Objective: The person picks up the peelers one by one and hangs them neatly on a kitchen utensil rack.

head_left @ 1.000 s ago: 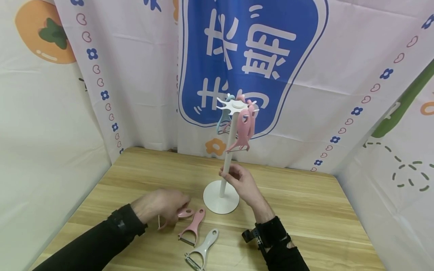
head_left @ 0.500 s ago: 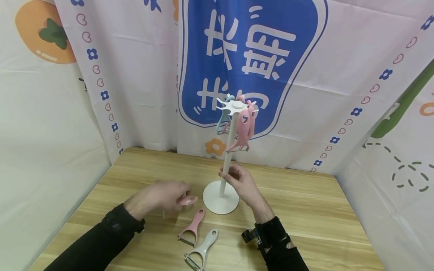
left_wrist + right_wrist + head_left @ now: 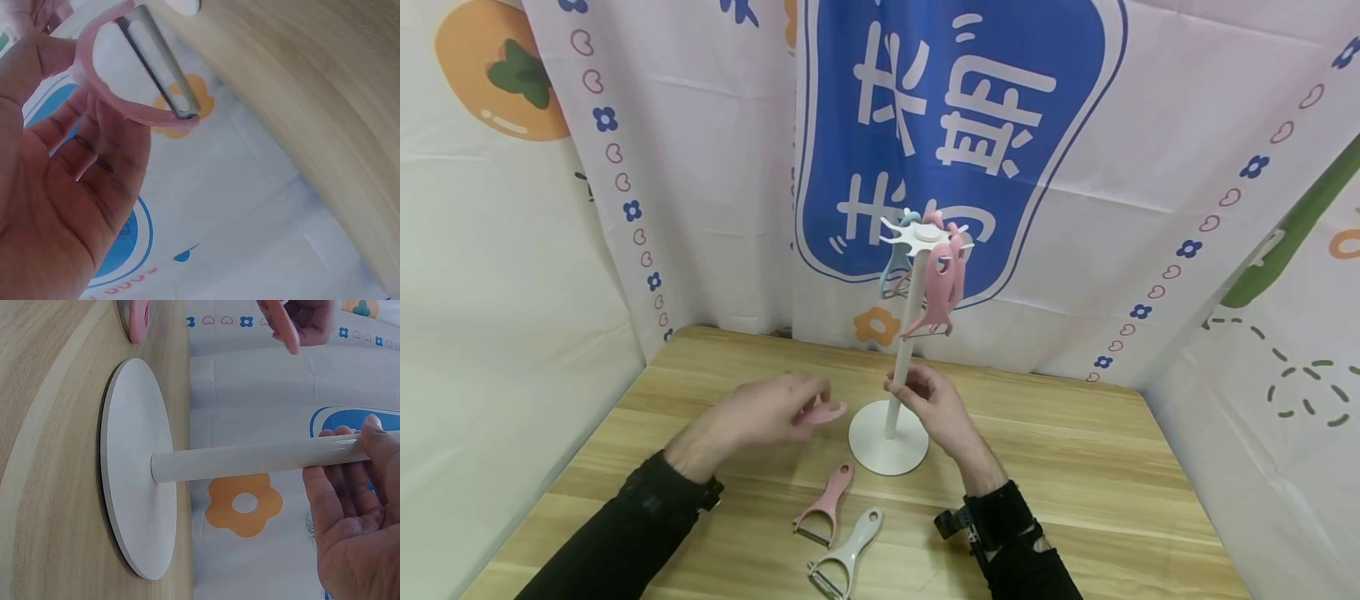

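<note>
Left of the frame's centre, we see the left hand point(image 3: 767, 408) pinching a pink Y-peeler point(image 3: 827, 413); just right of centre, the right hand point(image 3: 943, 412) grips the white hook stand point(image 3: 874, 450) by its pole. We think a bump could tip it if that grip slackened.

A pink peeler point(image 3: 824, 413) with a forked head and a metal blade point(image 3: 164, 62) is pinched in the left hand point(image 3: 760, 412), raised off the worktop point(image 3: 1060, 467), its handle end pointing towards the white stand point(image 3: 904, 354). The stand rises upright from a flat round base, its pole gripped by the right hand point(image 3: 943, 412), with pink peelers and a light blue one hanging from its hooked top.
</note>
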`<state>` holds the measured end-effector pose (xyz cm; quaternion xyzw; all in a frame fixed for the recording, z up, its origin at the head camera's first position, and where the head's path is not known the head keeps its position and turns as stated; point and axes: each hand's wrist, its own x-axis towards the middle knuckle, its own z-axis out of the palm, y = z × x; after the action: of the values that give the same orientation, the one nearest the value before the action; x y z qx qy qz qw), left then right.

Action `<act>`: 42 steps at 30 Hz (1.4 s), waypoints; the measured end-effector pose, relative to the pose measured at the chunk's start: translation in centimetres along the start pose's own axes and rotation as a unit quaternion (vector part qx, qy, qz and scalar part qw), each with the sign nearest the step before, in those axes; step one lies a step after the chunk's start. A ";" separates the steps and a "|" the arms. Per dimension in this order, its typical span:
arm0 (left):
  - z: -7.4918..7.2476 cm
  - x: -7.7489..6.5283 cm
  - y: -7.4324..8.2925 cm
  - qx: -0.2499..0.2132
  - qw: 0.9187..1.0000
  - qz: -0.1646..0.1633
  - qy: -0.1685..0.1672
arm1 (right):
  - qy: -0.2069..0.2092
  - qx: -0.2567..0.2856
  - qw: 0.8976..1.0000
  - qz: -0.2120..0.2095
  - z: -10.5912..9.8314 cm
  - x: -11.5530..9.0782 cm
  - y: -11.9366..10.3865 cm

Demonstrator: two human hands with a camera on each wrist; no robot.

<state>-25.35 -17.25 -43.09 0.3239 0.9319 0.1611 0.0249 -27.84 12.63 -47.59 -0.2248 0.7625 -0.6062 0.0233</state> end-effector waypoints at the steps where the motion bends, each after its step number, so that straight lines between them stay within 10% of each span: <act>1: -0.1 0.1 -0.1 0.001 1.000 0.005 0.010 | 0.001 0.000 1.000 0.001 0.0 0.0 0.0; 23: -1.4 0.7 0.2 -0.062 0.988 0.015 0.141 | 0.004 0.000 1.000 0.003 0.0 0.0 -0.1; 42: -1.4 1.2 1.0 -0.130 0.953 0.008 0.273 | 0.002 0.004 1.000 0.000 0.0 -0.1 0.0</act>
<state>-25.91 -16.20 -41.41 0.2688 0.8716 0.3637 -0.1894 -27.80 12.63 -47.62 -0.2239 0.7601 -0.6096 0.0228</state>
